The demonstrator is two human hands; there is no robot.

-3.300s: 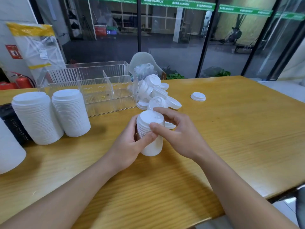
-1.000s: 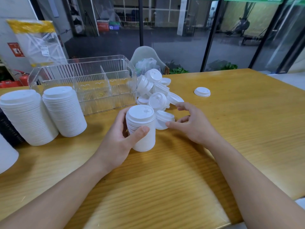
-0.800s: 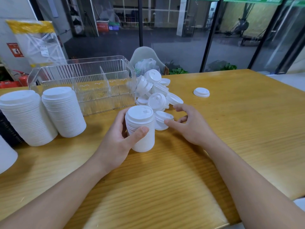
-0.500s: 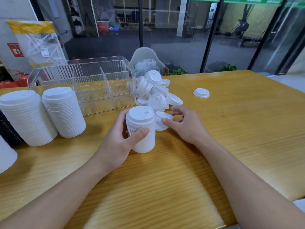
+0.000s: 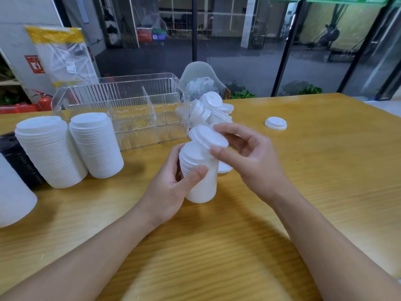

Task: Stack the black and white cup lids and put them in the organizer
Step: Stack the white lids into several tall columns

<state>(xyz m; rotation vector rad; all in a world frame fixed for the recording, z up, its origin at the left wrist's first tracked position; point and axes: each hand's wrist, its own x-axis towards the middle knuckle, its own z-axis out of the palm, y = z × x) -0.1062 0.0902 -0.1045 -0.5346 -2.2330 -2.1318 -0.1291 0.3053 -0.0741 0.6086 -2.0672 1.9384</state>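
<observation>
My left hand (image 5: 173, 187) grips a small stack of white cup lids (image 5: 201, 181) standing on the wooden table (image 5: 303, 192). My right hand (image 5: 249, 157) pinches a single white lid (image 5: 207, 136), tilted just above the top of that stack. A loose pile of white lids (image 5: 212, 111) lies behind my hands, beside the clear plastic organizer (image 5: 130, 109), which has dividers inside. One white lid (image 5: 275, 123) lies alone to the right. Another lid (image 5: 225, 168) lies flat behind the held stack.
Two tall stacks of white lids (image 5: 52, 151) (image 5: 95, 144) stand at the left. A black lid stack (image 5: 19, 161) is partly hidden behind them, and a white object (image 5: 13, 196) sits at the left edge. Glass walls lie beyond the table's far edge.
My right hand picked one lid off the table and lifted it over the stack in my left hand. The stack itself stayed in place.
</observation>
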